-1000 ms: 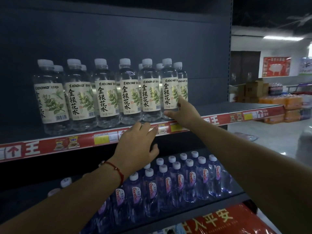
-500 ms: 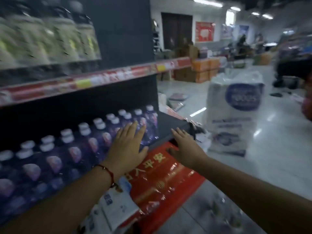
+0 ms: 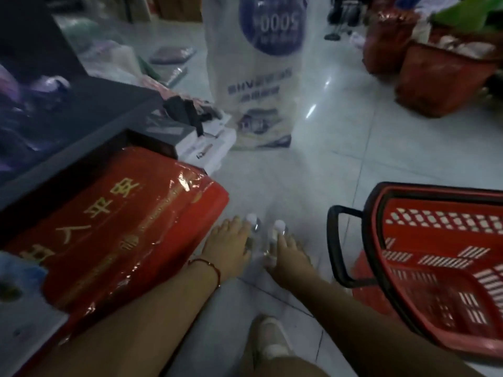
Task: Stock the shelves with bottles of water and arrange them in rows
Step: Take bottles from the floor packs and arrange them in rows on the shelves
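At about nine o'clock sits a big red pack (image 3: pixel 114 235) wrapped in shiny plastic with gold writing on it. Above it, at ten o'clock, is the dark edge of the shelf (image 3: pixel 81 126).

Near the middle and a bit low, the left hand (image 3: pixel 227 247) reaches down to the floor (image 3: pixel 381 148). Its fingers lie fairly straight along the left water bottle (image 3: pixel 253 227), and I cannot tell if they wrap around it yet. A thin red string goes around that wrist.

Just beside it, the right hand (image 3: pixel 288 257) is on the right water bottle (image 3: pixel 277 232). Its fingers look curled a little around the neck, but the picture is fuzzy, so I cannot be sure it is holding tight.

Both bottles stand up on the floor, white caps on top, side by side and almost touching. They are right under the fingertips, at about twelve o'clock from each hand. Each hand has its own bottle, and neither is nearer than the other. I think the next move is to close the fingers and lift straight up.

At twelve o'clock stands a tall white bag (image 3: pixel 253 77). At four o'clock is a red basket (image 3: pixel 435 262) with a black handle, near the right arm. A shoe (image 3: pixel 272 338) shows at six o'clock.
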Available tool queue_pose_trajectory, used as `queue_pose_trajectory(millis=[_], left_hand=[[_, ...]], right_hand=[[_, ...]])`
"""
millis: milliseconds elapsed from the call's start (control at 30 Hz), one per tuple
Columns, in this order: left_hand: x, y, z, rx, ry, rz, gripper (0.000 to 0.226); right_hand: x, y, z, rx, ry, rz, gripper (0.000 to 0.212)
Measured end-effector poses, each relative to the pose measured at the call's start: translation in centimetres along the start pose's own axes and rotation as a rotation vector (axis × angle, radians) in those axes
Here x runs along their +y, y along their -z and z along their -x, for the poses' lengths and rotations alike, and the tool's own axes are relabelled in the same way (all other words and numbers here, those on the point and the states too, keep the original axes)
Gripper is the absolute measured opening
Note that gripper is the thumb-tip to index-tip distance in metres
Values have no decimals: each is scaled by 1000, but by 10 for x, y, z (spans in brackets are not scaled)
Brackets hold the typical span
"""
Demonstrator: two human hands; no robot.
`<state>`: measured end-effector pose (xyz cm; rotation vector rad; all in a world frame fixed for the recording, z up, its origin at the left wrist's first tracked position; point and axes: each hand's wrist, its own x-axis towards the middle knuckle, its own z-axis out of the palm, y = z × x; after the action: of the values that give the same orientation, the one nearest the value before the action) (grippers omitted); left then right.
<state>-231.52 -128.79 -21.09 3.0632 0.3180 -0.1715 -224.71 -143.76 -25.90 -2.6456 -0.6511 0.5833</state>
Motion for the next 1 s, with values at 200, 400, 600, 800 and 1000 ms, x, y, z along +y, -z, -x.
queue_pose_trajectory(millis=[200, 400, 600, 800, 1000], left_hand=[[-9, -63, -96, -118, -42, -114, 70], [-26, -105, -140, -142, 87, 260, 43], [-41, -127, -124, 9, 244, 540, 37], [-56, -106, -72, 233, 279, 514, 48], [-76, 6, 16, 385, 256, 932, 36]], right_hand=[[13, -26, -72, 44, -104, -65, 80], [23, -46, -113, 171, -244, -288, 55], [31, -53, -122, 331, -289, -350, 23], [27, -35, -103, 202, -186, -197, 34], [-52, 48, -36, 85, 235, -216, 41]])
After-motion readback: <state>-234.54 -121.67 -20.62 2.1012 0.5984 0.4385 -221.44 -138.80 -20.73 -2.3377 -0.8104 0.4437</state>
